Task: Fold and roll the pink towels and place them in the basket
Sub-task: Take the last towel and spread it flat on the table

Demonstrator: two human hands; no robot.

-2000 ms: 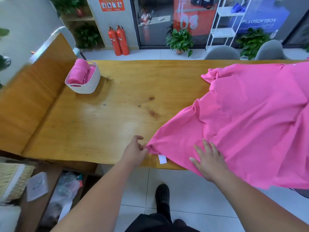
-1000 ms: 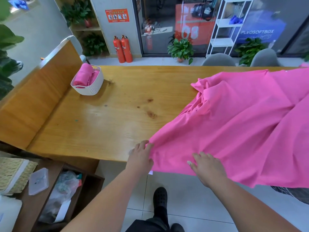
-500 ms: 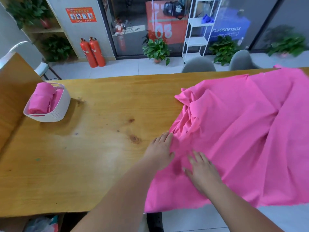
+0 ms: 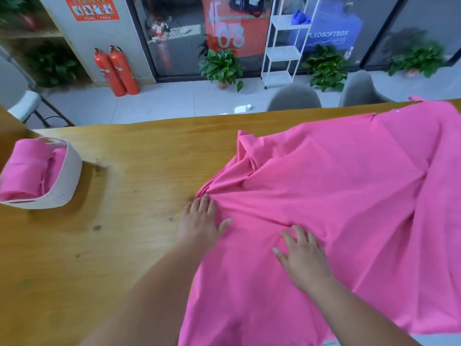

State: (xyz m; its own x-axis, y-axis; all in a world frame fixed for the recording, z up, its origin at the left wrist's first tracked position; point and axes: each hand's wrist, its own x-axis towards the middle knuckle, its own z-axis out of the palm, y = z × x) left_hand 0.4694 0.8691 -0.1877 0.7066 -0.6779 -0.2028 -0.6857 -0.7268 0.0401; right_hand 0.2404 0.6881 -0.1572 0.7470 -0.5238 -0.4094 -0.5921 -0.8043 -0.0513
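Observation:
A large pink towel [image 4: 336, 196] lies spread and wrinkled over the right half of the wooden table [image 4: 112, 245], its near edge hanging over the table's front. My left hand [image 4: 199, 221] lies flat with straight fingers on the towel's bunched left edge. My right hand [image 4: 303, 255] presses flat on the cloth a little nearer and to the right. A white basket [image 4: 64, 181] stands at the far left of the table, with rolled pink towels [image 4: 25, 171] inside it.
Two grey chairs [image 4: 294, 98] stand behind the table's far edge. Beyond them are red fire extinguishers [image 4: 117, 71], potted plants [image 4: 222, 66] and a white shelf rack [image 4: 284, 51]. A white folding chair [image 4: 25, 106] stands at the far left.
Both hands have moved forward from the table's front edge onto the tabletop, pushing the towel's near left corner up and bunching it. The view has shifted right and closer.

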